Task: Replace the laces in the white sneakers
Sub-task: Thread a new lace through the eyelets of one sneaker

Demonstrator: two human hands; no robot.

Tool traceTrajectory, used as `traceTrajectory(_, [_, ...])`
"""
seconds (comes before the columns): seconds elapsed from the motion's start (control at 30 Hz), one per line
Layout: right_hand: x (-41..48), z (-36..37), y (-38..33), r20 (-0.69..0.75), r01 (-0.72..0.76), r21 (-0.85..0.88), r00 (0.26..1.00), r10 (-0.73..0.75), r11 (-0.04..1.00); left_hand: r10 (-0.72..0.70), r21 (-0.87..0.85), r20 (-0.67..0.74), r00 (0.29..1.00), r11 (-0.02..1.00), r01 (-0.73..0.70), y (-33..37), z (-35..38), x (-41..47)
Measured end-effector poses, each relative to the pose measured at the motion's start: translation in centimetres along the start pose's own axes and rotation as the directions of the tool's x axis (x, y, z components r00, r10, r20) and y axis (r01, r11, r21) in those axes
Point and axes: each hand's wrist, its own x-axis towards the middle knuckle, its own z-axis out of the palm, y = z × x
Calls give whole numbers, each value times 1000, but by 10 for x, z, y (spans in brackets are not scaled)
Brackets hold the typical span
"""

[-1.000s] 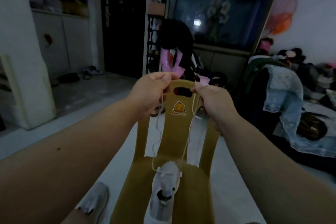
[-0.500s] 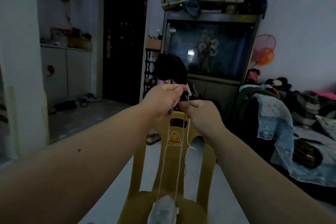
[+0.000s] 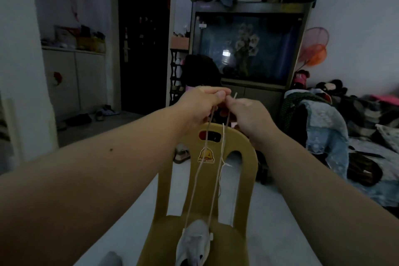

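- One strand of the lace (image 3: pixel 223 142) is pinched in the left hand (image 3: pixel 200 103) and the other in the right hand (image 3: pixel 248 112), with the fingers curled tight on it.
- Both hands are held close together above the chair (image 3: pixel 248 157) back.
- The lace is drawn taut up from the white sneaker (image 3: pixel 194 244), which is set on the chair seat.

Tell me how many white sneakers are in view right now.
2. One sneaker stands on the chair seat; the other sneaker lies on the floor left of it, mostly cut off by the frame's bottom edge.
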Motion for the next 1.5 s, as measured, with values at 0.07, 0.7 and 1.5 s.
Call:
traceTrajectory(0.07, [-1,1,3,0,-39,49,999,39,998,4,-41,-25,1000,999,-5,-3,1,1])
traceTrajectory(0.7, [-81,109,294,405,-177,-663,732,548,727,-537,566,184,823,742,358,-301,23,-67])
traceTrajectory(1.5, [-79,100,306,491,-106,-687,662,567,719,-591,756,306,747,628,187,-347,45,-62])
